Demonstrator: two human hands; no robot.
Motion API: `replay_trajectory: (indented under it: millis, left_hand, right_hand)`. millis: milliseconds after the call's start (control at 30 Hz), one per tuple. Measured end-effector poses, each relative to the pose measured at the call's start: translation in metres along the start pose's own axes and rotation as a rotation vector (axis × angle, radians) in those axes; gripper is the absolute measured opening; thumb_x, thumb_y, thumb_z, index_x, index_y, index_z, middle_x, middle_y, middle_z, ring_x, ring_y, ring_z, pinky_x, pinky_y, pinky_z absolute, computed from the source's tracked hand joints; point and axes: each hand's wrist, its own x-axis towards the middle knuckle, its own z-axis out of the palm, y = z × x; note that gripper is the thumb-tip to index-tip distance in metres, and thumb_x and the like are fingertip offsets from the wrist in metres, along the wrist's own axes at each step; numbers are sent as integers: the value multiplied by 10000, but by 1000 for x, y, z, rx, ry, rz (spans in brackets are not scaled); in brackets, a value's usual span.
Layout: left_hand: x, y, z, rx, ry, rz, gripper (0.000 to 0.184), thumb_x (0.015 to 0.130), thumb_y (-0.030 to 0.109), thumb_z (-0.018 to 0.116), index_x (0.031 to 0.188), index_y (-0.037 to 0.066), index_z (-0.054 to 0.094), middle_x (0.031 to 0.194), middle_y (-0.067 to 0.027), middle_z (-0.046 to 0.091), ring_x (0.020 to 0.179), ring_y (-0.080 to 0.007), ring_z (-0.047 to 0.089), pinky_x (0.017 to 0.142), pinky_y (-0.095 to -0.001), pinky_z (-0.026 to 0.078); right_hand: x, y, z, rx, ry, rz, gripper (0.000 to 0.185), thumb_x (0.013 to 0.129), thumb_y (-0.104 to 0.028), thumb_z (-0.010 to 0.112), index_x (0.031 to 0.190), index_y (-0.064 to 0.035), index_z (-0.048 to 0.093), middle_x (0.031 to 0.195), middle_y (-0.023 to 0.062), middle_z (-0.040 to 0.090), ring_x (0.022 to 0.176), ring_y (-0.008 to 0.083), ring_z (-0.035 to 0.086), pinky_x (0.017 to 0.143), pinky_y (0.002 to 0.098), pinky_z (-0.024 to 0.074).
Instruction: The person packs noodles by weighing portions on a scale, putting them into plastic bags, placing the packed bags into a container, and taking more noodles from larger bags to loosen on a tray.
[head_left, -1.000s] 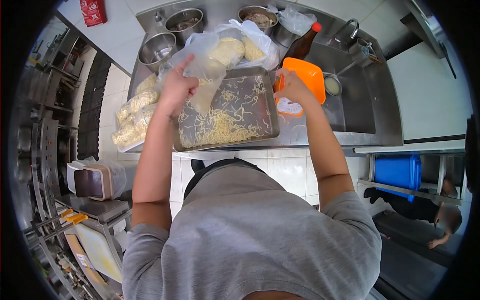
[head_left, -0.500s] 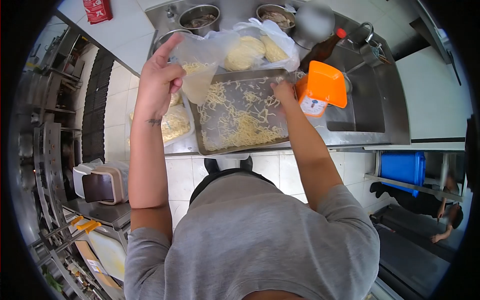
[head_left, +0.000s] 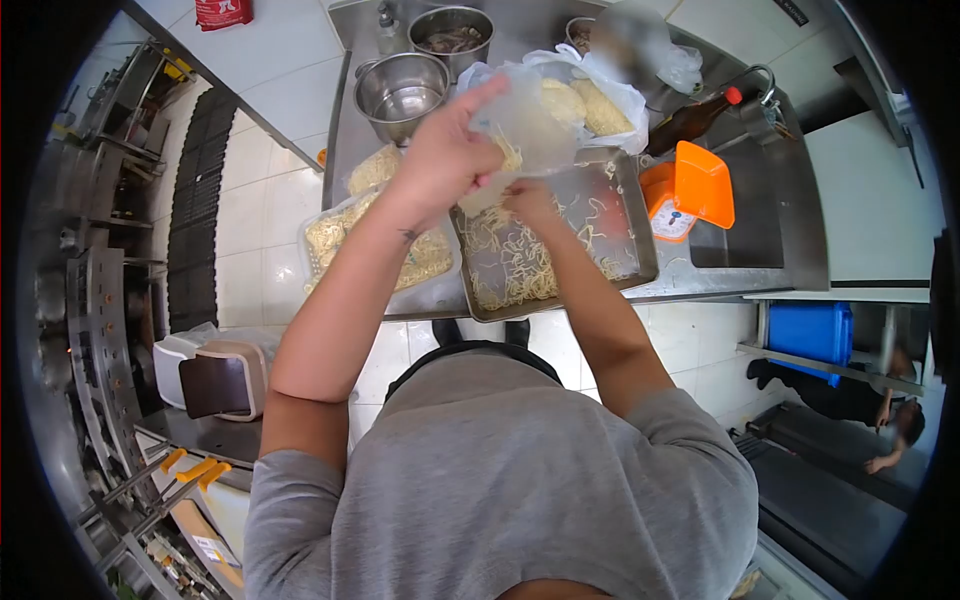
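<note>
My left hand (head_left: 450, 155) is closed on a clear plastic bag (head_left: 545, 130), its index finger stretched out along the bag's top. Some noodles show through the film. Beneath the bag lies a metal tray (head_left: 648, 240) with loose pale noodles (head_left: 525, 272) scattered over its bottom. Over the tray's left part, my right hand (head_left: 535, 205) is closed, fingertips at noodles beside the bag's lower edge. The bag and the hand's back partly hide what the fingers hold.
Bagged noodles (head_left: 380, 250) fill a container left of the tray; more lie in a white bag (head_left: 620, 125) behind. An orange scale (head_left: 702, 190) and brown bottle (head_left: 690, 125) stand right, near the sink (head_left: 745, 215). Metal pots (head_left: 402, 95) stand behind. A person (head_left: 835, 395) is far right.
The view has shifted left. My right hand has moved from the tray's right back corner to its left part, near the bag. My left hand still grips the bag, now over the tray's corner.
</note>
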Motion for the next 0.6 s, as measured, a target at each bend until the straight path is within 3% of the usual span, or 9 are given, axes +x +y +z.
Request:
replay_trajectory:
  millis: [67, 200, 300, 433, 467, 567, 600]
  left_hand:
    - [4, -23, -2, 62, -36, -40, 728, 697, -58, 502, 1392, 123, 385, 605, 38, 454, 484, -36, 407, 422, -183, 298]
    - [15, -92, -8, 140, -66, -124, 765, 695, -67, 504, 1417, 131, 341, 613, 29, 459, 491, -55, 423, 428, -196, 324]
    - [19, -114, -5, 102, -114, -150, 780, 697, -72, 507, 1426, 133, 320, 629, 18, 472, 494, -62, 432, 431, -202, 336]
    - [22, -113, -5, 69, -148, -132, 780, 702, -72, 511, 1428, 133, 315, 647, 10, 485, 494, -64, 439, 433, -205, 340]
    - [22, -113, -7, 62, -146, -135, 778, 703, -71, 511, 1428, 133, 315, 651, 9, 487, 495, -65, 441, 433, -206, 341]
    - [19, -109, -13, -13, -146, -136, 782, 681, -43, 555, 1418, 60, 314, 621, -32, 522, 495, -99, 487, 482, -248, 410]
    - [20, -108, -16, 25, -140, -114, 779, 683, -43, 555, 1417, 55, 312, 622, -37, 528, 494, -105, 493, 479, -248, 410]
  right_hand:
    - [-44, -54, -56, 214, 72, 94, 175, 729, -54, 647, 892, 10, 646, 813, 96, 652, 716, 172, 615, 645, 278, 484]
    - [-92, -130, -120, 744, 76, -29, 154, 790, 34, 553, 938, 16, 592, 881, 90, 634, 760, 149, 607, 700, 255, 487]
    - [-119, -187, -126, 967, 134, -242, 187, 807, 72, 514, 971, 6, 575, 925, 92, 623, 786, 141, 602, 719, 250, 489]
    - [-126, -209, -91, 1093, 204, -504, 193, 806, 84, 514, 963, -10, 577, 951, 91, 618, 820, 140, 598, 727, 250, 484]
    - [-118, -198, -79, 1032, 217, -485, 250, 803, 58, 547, 1047, 4, 569, 977, 84, 619, 849, 141, 603, 753, 252, 481]
    - [-115, -173, -55, 48, 106, -212, 306, 780, 16, 592, 1082, -36, 604, 1032, 76, 633, 911, 188, 608, 785, 270, 478]
    - [-114, -169, -53, -62, 170, -323, 303, 766, -1, 610, 1063, -62, 627, 1078, 73, 621, 963, 211, 589, 823, 297, 465]
